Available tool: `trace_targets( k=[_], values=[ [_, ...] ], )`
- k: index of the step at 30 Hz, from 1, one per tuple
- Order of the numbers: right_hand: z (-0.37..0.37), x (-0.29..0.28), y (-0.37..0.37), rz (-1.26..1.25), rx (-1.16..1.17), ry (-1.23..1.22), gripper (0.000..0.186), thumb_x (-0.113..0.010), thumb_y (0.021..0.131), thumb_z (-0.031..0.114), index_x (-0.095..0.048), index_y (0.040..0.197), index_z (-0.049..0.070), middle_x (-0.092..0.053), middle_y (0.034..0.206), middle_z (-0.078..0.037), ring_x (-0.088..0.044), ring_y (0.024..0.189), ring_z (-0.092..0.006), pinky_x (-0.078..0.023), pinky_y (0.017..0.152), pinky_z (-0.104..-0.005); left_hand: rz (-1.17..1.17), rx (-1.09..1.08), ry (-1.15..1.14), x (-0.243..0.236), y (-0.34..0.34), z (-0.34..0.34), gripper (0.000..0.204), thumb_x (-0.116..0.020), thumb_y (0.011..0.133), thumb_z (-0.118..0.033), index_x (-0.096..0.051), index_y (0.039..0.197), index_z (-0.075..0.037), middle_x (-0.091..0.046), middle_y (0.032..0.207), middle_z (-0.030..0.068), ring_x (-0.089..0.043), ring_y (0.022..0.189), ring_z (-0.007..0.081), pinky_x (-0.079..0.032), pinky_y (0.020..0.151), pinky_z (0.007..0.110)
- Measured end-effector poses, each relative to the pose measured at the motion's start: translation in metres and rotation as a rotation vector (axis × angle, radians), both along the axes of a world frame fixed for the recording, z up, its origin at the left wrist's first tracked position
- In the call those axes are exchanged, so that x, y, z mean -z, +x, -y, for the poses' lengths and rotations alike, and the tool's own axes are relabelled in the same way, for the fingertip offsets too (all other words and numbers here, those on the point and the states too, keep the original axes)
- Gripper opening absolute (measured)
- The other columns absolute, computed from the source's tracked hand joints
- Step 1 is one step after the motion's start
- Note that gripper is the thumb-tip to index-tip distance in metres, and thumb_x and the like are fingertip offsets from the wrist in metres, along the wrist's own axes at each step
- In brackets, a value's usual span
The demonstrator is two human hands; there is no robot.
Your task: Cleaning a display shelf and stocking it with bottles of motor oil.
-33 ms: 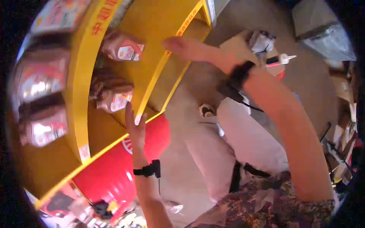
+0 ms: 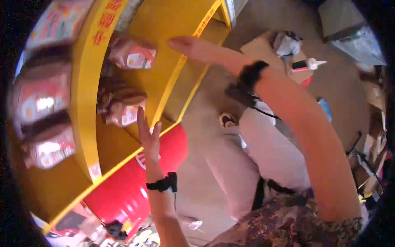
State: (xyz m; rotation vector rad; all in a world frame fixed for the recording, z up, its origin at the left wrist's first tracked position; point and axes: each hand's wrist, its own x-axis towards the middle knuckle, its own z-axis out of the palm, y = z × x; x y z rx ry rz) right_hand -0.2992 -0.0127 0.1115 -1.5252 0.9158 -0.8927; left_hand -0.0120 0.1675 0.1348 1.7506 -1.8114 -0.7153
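My left hand (image 2: 150, 138) is raised at the front of the yellow shelf, fingers stretched out and thumb apart, holding nothing. Its fingertips overlap the edge of a brown packaged bag (image 2: 129, 114) with a pink and white label; whether they touch it I cannot tell. Farther along the shelf stands a similar brown bag (image 2: 138, 57). My right hand (image 2: 184, 45), blurred, reaches across the shelf's front edge to the right of that bag. It looks stretched flat, with nothing visible in it. Both wrists wear black bands.
The yellow shelf unit (image 2: 87, 103) fills the left, with another row of brown bags (image 2: 44, 96) on its outer level. Below it is a red rounded panel (image 2: 123, 197). A cardboard piece (image 2: 259, 47) with a plastic bag (image 2: 287, 43) lies on the floor, beside a white-tipped bottle (image 2: 306, 64).
The view has shifted slightly. My right hand has moved a little left, farther over the shelf. My left thumb shows more clearly spread from the fingers. The bags stay on the shelf.
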Motion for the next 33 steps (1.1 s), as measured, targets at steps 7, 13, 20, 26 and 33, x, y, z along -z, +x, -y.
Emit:
trace_targets(
  k=[7, 13, 20, 26, 33],
  values=[
    [0.202, 0.100, 0.111, 0.658, -0.192, 0.273, 0.049, -0.039, 0.099, 0.041, -0.053, 0.128, 0.004, -0.058, 0.125, -0.011, -0.053, 0.113, -0.0221, -0.040, 0.100, -0.0362, -1.791, 0.365, 0.223, 0.085, 0.034, 0.219, 0.057, -0.040, 0.099, -0.041, -0.034, 0.141, -0.003, -0.036, 0.146, 0.0148, -0.033, 0.136, 0.0290, -0.021, 0.115, 0.042],
    [0.189, 0.077, 0.163, 0.647, -0.095, 0.235, 0.047, -0.037, 0.100, 0.040, -0.055, 0.125, 0.004, -0.059, 0.124, -0.010, -0.053, 0.112, -0.0240, -0.038, 0.101, -0.0383, -1.305, -0.423, -0.040, 0.101, 0.052, 0.239, 0.071, -0.051, 0.085, -0.060, -0.049, 0.129, -0.005, -0.055, 0.127, 0.0118, -0.054, 0.115, 0.0299, -0.041, 0.102, 0.043],
    [0.220, 0.094, 0.202, 0.589, -0.112, -0.080, 0.054, -0.037, 0.099, 0.044, -0.048, 0.131, 0.001, -0.054, 0.129, -0.015, -0.049, 0.120, -0.0261, -0.034, 0.106, -0.0386, -1.361, -0.415, -0.122, 0.108, 0.065, 0.233, 0.070, -0.051, 0.085, -0.060, -0.049, 0.129, -0.005, -0.055, 0.126, 0.0114, -0.054, 0.114, 0.0295, -0.041, 0.102, 0.043],
    [0.193, 0.068, 0.186, 1.163, -0.325, -0.049, 0.063, -0.036, 0.098, 0.051, -0.043, 0.135, 0.001, -0.050, 0.134, -0.018, -0.044, 0.127, -0.0290, -0.029, 0.110, -0.0389, -1.358, -0.415, -0.148, 0.114, 0.070, 0.229, 0.070, -0.051, 0.085, -0.060, -0.049, 0.128, -0.006, -0.056, 0.125, 0.0111, -0.054, 0.113, 0.0291, -0.042, 0.101, 0.043],
    [0.152, 0.047, 0.184, 0.183, -0.110, -0.071, 0.079, -0.026, 0.093, 0.065, -0.032, 0.144, 0.006, -0.034, 0.147, -0.021, -0.030, 0.137, -0.0352, -0.021, 0.114, -0.0440, -1.341, -0.477, -0.203, 0.112, 0.088, 0.213, 0.069, -0.050, 0.085, -0.060, -0.049, 0.128, -0.006, -0.056, 0.124, 0.0107, -0.055, 0.112, 0.0287, -0.042, 0.101, 0.042]
  ],
)
